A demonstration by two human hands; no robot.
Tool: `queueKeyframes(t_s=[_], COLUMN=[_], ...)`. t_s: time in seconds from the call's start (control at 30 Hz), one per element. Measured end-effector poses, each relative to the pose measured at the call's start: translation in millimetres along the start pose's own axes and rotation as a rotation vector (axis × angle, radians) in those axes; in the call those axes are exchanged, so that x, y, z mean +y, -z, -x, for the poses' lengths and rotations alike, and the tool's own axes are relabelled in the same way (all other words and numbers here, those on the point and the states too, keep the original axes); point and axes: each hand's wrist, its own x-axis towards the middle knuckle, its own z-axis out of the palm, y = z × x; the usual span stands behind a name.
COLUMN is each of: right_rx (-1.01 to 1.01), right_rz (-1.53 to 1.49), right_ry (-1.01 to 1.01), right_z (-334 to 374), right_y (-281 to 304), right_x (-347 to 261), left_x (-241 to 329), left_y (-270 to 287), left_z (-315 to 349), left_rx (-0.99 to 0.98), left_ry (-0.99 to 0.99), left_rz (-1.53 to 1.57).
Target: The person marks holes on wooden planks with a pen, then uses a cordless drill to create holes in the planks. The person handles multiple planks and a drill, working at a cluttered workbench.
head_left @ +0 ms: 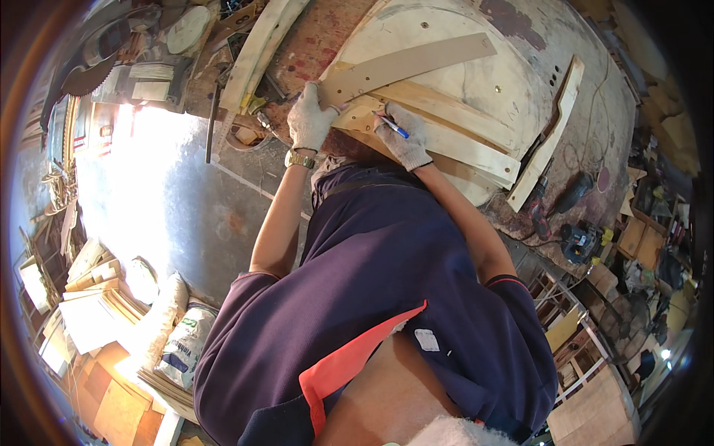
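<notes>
My left hand (311,120), in a whitish work glove with a watch at the wrist, grips the near left end of a flat, slightly curved grey-brown strip (416,68) with small holes in it. Pinched in my gloved right hand (403,138) is a blue and white pen (393,126), its tip towards the pale wood by my left hand. Beneath and beside the right hand lie pale wooden slats (468,152), fanned out towards the right. Strip and slats rest on a large rounded pale board (394,33) on the worktable.
A long curved wooden piece (549,137) lies along the board's right side. Further right are a power tool (579,241) and cords on the table (595,111). Another curved wooden piece (256,56) and an air-hose fitting (262,117) lie left. Wood offcuts (97,320) and a sack (186,338) stand lower left.
</notes>
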Motion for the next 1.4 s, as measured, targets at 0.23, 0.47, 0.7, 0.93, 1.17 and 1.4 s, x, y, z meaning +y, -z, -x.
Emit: queueKeyframes(t_s=[0.23, 0.47, 0.7, 0.93, 1.17, 1.4], right_rx=[-0.044, 0.032, -0.029, -0.318, -0.23, -0.232], right_rz=[0.089, -0.06, -0.117, -0.21, -0.081, -0.131], right_ry=[0.043, -0.001, 0.015, 0.096, 0.13, 0.183], right_z=[-1, 7, 3, -24, -26, -29], right_y=[-1, 8, 4, -26, -39, -44], right_x=[1, 5, -13, -34, -34, -30], left_x=[-3, -6, -17, -32, -37, -32], left_y=[-3, -1, 26, 46, 40, 37], left_z=[1, 0, 4, 11, 30, 35], left_rx=[0.033, 0.033, 0.258, 0.439, 0.407, 0.389], left_ry=[-0.017, 0.001, -0.077, -0.026, 0.077, 0.085], left_rz=[0.0, -0.01, -0.004, 0.041, 0.131, 0.164])
